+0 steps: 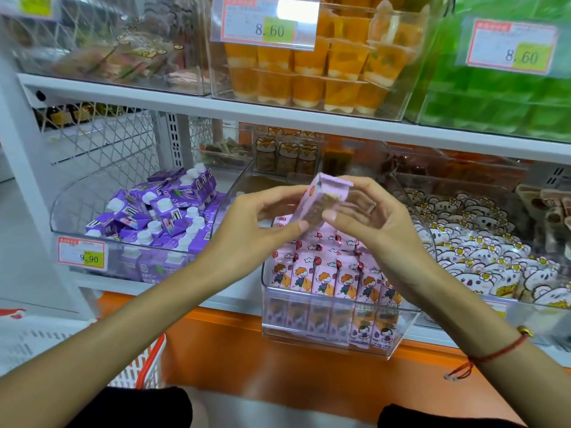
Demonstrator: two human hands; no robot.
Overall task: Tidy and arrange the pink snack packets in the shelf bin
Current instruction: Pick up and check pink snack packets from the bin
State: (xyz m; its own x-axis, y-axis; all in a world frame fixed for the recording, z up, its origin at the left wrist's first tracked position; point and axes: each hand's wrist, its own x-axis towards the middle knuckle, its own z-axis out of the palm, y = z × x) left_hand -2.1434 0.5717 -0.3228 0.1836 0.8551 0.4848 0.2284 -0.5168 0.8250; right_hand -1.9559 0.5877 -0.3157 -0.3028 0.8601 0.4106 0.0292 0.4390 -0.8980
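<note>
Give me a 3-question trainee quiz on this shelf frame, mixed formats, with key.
1. True or false: the pink packet held up above the clear bin is gripped by the left hand only.
2. Multiple choice: what fills the bin to the left of the pink packets' bin? A) orange jelly cups B) purple cartons C) green packs
3. Fill in: the packets standing in the bin's front row are ____ (upright / lying flat).

Key
1. False: the right hand pinches it too.
2. B: purple cartons; the orange cups sit on the shelf above.
3. upright
</note>
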